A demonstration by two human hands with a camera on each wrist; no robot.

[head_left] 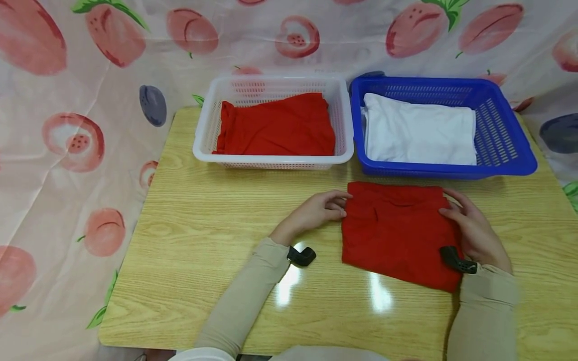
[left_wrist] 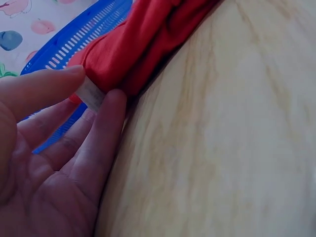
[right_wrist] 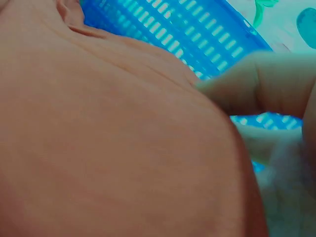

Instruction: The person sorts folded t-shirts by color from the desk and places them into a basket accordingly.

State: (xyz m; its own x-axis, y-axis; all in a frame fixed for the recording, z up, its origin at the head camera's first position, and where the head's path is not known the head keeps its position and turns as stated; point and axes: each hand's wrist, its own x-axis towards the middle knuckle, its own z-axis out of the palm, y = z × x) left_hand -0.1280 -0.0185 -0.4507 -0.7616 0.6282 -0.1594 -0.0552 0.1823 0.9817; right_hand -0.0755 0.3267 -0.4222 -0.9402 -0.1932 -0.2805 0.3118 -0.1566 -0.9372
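Note:
A folded red garment (head_left: 397, 235) lies on the table in front of the blue basket, its lower edge slanting down to the right. At its upper left edge my left hand (head_left: 318, 210) pinches the fabric between thumb and fingers. Beside that thumb, the left wrist view shows a small white label (left_wrist: 90, 95) on the garment. My right hand (head_left: 478, 233) grips the opposite edge near the top corner, thumb over the cloth. Those right fingertips are partly hidden; in the right wrist view the garment (right_wrist: 118, 133) fills most of the picture.
Behind the garment stands a blue basket (head_left: 444, 170) holding folded white cloth (head_left: 420, 130). Left of it, a white basket (head_left: 273, 159) holds folded red cloth (head_left: 280, 125). Both sit along the back of the wooden table (head_left: 203, 240), against a fruit-printed curtain (head_left: 122, 165).

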